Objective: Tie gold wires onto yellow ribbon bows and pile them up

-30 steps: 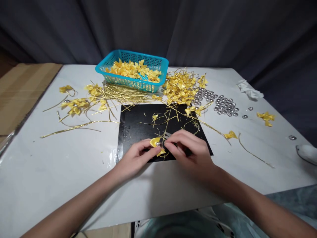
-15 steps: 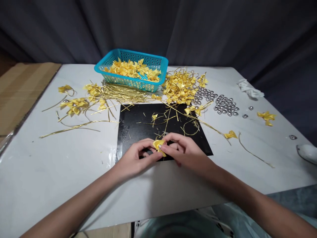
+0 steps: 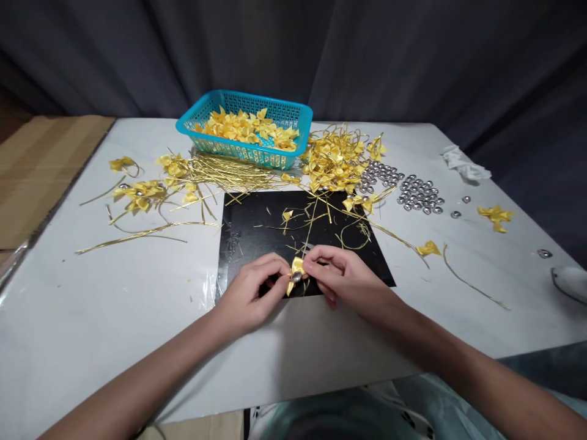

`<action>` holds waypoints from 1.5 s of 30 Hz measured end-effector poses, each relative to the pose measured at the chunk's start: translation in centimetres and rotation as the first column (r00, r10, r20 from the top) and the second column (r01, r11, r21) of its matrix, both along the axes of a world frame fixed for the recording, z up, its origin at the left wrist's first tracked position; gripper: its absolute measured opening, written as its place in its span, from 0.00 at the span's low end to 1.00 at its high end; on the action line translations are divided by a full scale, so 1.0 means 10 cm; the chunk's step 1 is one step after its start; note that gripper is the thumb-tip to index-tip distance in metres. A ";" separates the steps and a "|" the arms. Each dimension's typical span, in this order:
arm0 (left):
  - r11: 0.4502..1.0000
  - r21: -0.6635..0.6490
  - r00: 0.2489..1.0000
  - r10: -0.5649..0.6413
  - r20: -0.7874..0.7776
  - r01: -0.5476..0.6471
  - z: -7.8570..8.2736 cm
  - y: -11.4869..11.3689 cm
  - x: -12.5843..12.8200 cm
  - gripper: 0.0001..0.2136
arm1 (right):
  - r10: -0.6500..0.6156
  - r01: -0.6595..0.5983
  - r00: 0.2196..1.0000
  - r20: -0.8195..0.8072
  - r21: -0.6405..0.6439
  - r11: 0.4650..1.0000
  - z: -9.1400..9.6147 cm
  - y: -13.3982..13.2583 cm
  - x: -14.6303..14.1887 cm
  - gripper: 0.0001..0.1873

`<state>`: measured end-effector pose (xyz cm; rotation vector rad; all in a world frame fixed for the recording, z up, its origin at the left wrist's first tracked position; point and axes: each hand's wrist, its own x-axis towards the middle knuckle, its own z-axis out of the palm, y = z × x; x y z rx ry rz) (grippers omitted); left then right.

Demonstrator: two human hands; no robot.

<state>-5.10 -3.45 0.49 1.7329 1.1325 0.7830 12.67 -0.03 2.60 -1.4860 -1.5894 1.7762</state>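
Between my two hands is a yellow satin ribbon bow with a silver gem at its middle. My left hand pinches the bow's left side with thumb and forefinger. From the right, my right hand has its thumb and forefinger closed on the bow's right edge, its other fingers curled. Both hands are over the near edge of a black mat. Scraps of gold cord and a small yellow ribbon piece lie on the mat beyond them.
A blue basket of yellow bows stands at the back of the white table. Before it lies a bundle of gold cords. To the right are a heap of yellow bows, silver gems and crumpled white tissue.
The bow has turned between my fingers, so its silver gem now shows fully. My right thumb has moved off the gem to the bow's right edge.
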 end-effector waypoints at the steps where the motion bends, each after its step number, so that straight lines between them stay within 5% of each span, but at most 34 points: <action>1: 1.000 0.000 1.000 0.020 0.003 -0.020 0.00 0.00 0.00 0.11 | 0.002 -0.002 1.000 0.005 0.015 1.000 -0.02 0.00 0.00 0.11; 5: 0.996 0.041 0.997 0.082 -0.005 -0.082 -0.02 0.01 0.00 0.10 | 0.022 -0.031 0.996 0.082 0.105 0.994 -0.10 -0.03 0.02 0.12; 7: 0.993 0.072 0.995 0.095 -0.025 -0.093 -0.03 0.00 -0.01 0.10 | -0.009 -0.022 0.994 0.110 0.273 0.962 -0.12 -0.05 0.04 0.10; 10: 0.988 0.103 0.990 0.119 -0.069 -0.112 -0.04 0.00 -0.02 0.10 | 0.058 -0.117 0.991 0.118 0.589 0.799 -0.12 -0.06 0.09 0.10; 12: 0.987 0.121 0.989 0.116 -0.090 -0.104 -0.03 0.00 -0.02 0.09 | 0.166 -0.222 0.975 0.148 0.689 0.690 -0.12 -0.06 0.11 0.12; 22: 0.990 0.106 0.995 0.096 -0.028 -0.093 -0.06 0.00 0.01 0.04 | 0.208 -0.357 0.934 0.290 0.773 0.525 -0.11 -0.04 0.10 0.08; 27: 0.998 0.054 0.999 -0.028 -0.022 0.029 -0.05 0.02 0.00 0.06 | 0.207 -0.484 0.874 0.440 0.749 0.452 -0.12 -0.03 0.07 0.12; 30: 0.997 0.021 0.996 -0.075 -0.046 0.076 -0.05 0.03 0.00 0.08 | 0.236 -0.510 0.856 0.459 0.681 0.526 -0.15 -0.02 0.03 0.13; 34: 0.998 -0.061 0.998 -0.025 -0.061 0.021 -0.03 0.03 0.02 0.10 | 0.272 -0.370 0.925 0.263 0.469 0.802 -0.15 0.00 0.01 0.11; 37: 0.976 -0.212 0.997 0.062 0.041 -0.052 0.02 0.04 0.02 0.10 | 0.198 -0.190 0.980 -0.003 0.266 0.945 -0.15 0.04 0.02 0.12; 40: 0.908 -0.415 0.958 0.173 0.229 -0.064 0.06 0.04 0.02 0.08 | 0.069 -0.057 0.976 -0.207 0.063 0.996 -0.16 0.08 0.03 0.14; 45: 0.809 -0.581 0.777 0.423 0.467 -0.091 0.01 0.06 0.00 0.05 | -0.078 0.036 0.914 -0.397 -0.112 0.993 -0.19 0.12 0.07 0.13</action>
